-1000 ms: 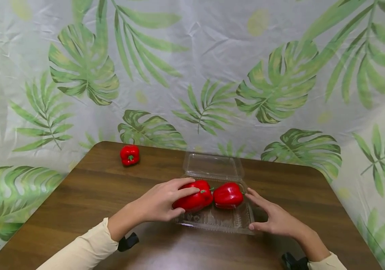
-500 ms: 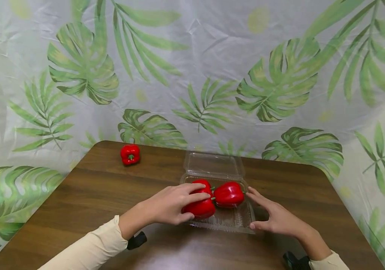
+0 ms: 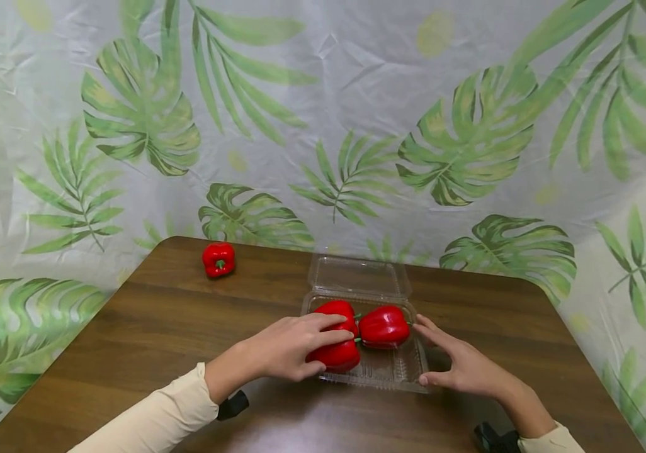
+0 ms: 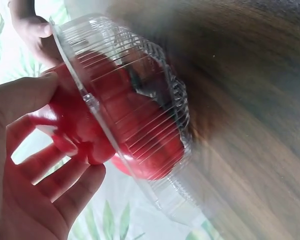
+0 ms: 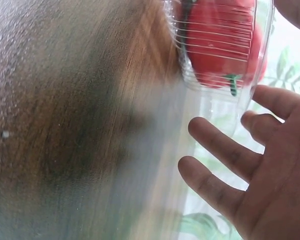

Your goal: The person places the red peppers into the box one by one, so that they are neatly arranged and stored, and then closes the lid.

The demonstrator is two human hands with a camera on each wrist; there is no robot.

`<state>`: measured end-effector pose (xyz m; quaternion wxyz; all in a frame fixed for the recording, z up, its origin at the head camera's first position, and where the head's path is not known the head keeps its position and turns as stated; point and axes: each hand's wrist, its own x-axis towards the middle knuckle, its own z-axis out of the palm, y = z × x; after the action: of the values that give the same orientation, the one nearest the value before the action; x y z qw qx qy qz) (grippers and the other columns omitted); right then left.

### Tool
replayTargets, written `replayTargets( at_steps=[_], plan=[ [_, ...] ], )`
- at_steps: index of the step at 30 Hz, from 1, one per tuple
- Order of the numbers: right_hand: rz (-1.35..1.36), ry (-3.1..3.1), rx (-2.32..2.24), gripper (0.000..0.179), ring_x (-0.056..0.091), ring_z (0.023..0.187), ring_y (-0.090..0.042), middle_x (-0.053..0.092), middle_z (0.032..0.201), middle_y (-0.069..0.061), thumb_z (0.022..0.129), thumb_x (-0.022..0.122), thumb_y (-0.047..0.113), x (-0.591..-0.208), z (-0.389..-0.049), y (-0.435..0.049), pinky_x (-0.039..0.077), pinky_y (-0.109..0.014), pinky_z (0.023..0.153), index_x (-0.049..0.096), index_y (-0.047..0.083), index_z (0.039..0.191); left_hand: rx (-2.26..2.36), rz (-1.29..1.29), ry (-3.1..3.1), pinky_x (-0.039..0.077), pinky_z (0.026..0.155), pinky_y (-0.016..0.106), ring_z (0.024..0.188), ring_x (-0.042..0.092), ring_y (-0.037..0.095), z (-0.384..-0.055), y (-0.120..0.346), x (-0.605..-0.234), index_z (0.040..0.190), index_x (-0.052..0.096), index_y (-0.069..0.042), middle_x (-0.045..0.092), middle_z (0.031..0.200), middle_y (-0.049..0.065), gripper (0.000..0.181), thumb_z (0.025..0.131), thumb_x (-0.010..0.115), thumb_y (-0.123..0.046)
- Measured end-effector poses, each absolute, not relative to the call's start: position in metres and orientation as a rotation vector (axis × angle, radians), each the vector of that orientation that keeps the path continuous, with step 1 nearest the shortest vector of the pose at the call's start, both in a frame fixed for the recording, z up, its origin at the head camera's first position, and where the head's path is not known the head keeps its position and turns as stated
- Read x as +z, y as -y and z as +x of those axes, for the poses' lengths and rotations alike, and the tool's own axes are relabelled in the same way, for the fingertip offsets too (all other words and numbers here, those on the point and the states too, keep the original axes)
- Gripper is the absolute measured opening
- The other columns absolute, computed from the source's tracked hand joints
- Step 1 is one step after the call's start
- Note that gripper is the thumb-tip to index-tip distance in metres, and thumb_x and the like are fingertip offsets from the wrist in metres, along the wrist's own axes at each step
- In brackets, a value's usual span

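Observation:
My left hand (image 3: pixel 294 347) grips a red bell pepper (image 3: pixel 339 360) from the left, low at the front left of a clear plastic clamshell box (image 3: pixel 412 371). In the left wrist view, thumb and fingers wrap this pepper (image 4: pixel 72 122), which shows above the box rim. Behind it a second red bell pepper (image 3: pixel 334 307) lies in the box, partly covered by my fingers. A third bell pepper (image 3: pixel 384 327) sits on the right side, green stem pointing right. My right hand (image 3: pixel 464 365) is spread with relaxed fingers, fingertips right at the box's right rim.
The box's clear lid (image 3: pixel 358 277) is folded back toward the table's rear edge. Another red bell pepper (image 3: pixel 218 260) stands at the back left of the brown wooden table (image 3: pixel 187 327). A leaf-patterned curtain (image 3: pixel 357 94) hangs directly behind.
My left hand has carried its pepper rightward and toward the front of the box, then slightly lower. The pepper behind shows more now. My right hand has barely moved.

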<state>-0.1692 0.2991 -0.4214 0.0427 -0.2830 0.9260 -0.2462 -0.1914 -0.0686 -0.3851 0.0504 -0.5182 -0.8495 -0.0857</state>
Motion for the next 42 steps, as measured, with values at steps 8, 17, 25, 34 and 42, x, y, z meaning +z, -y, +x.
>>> replayTargets(
  at_steps=[8,17,25,34,42],
  plan=[
    [-0.876,-2.835,-0.755,0.087,0.060,0.125,-0.037,0.030,0.161,-0.023,0.085,0.074,0.046,-0.424,-0.171,-0.300,0.056,-0.042,0.094,0.037,0.007,0.153,-0.190,-1.623,2.593,0.052,0.105,0.042,0.141,0.047,0.021,-0.195,0.069,-0.391,0.146,0.049,-0.027,0.046,0.154,0.005,0.063,0.087,0.072,-0.026],
    [-0.885,-2.837,-0.763,0.086,0.060,0.125,-0.038,0.030,0.160,-0.024,0.084,0.075,0.044,-0.423,-0.171,-0.299,0.056,-0.041,0.094,0.038,0.006,0.152,-0.220,-1.635,2.612,0.050,0.106,0.043,0.143,0.045,0.021,-0.197,0.070,-0.394,0.147,0.047,-0.027,0.044,0.156,0.005,0.065,0.088,0.072,-0.025],
    [-0.862,-2.868,-0.735,0.086,0.054,0.130,-0.041,0.033,0.160,-0.022,0.083,0.076,0.046,-0.425,-0.171,-0.297,0.055,-0.044,0.095,0.039,0.009,0.152,-0.233,-1.637,2.610,0.049,0.108,0.043,0.142,0.046,0.021,-0.196,0.071,-0.395,0.147,0.047,-0.026,0.044,0.156,0.005,0.065,0.087,0.072,-0.025],
    [-0.843,-2.866,-0.753,0.086,0.056,0.129,-0.039,0.031,0.161,-0.020,0.083,0.076,0.046,-0.427,-0.173,-0.296,0.056,-0.042,0.095,0.038,0.010,0.152,-0.272,-1.640,2.660,0.043,0.114,0.044,0.145,0.043,0.021,-0.199,0.071,-0.396,0.147,0.048,-0.027,0.042,0.158,0.003,0.063,0.088,0.067,-0.019],
    [-0.849,-2.860,-0.761,0.086,0.050,0.134,-0.043,0.031,0.161,-0.020,0.083,0.075,0.047,-0.426,-0.171,-0.294,0.054,-0.047,0.096,0.038,0.011,0.152,-0.197,-1.646,2.648,0.045,0.112,0.044,0.144,0.043,0.026,-0.198,0.073,-0.401,0.148,0.048,-0.027,0.040,0.159,0.003,0.060,0.092,0.058,-0.010]
  ],
)
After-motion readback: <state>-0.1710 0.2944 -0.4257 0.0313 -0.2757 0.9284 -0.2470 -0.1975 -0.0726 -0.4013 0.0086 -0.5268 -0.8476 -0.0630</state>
